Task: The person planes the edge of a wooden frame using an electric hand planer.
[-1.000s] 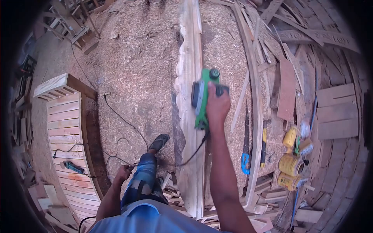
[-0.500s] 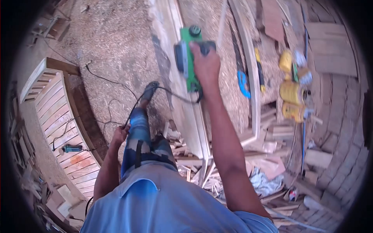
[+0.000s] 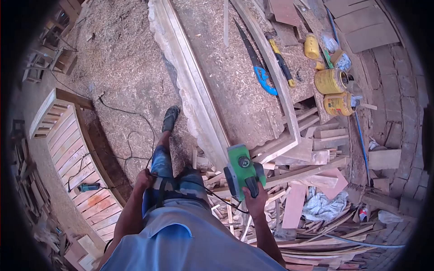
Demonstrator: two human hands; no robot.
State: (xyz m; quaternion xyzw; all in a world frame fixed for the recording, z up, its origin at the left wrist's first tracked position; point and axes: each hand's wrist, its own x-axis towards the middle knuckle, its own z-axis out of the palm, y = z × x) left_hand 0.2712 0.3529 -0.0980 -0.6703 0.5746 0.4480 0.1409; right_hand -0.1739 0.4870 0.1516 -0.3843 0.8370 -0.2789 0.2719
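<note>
One green electric planer (image 3: 241,168) sits at the near end of one long wooden board (image 3: 190,81) that lies on the floor. The right hand (image 3: 255,201) is closed around the planer's black handle. The left hand (image 3: 143,179) is closed on the black cable (image 3: 135,117) beside the knee. Two yellow cans (image 3: 333,92) stand near the brick paving on the right, and one blue-handled saw (image 3: 255,58) lies between them and the board. Sawdust covers the floor (image 3: 122,67); wood offcuts (image 3: 307,180) crowd the near right side, while the left side is more open.
</note>
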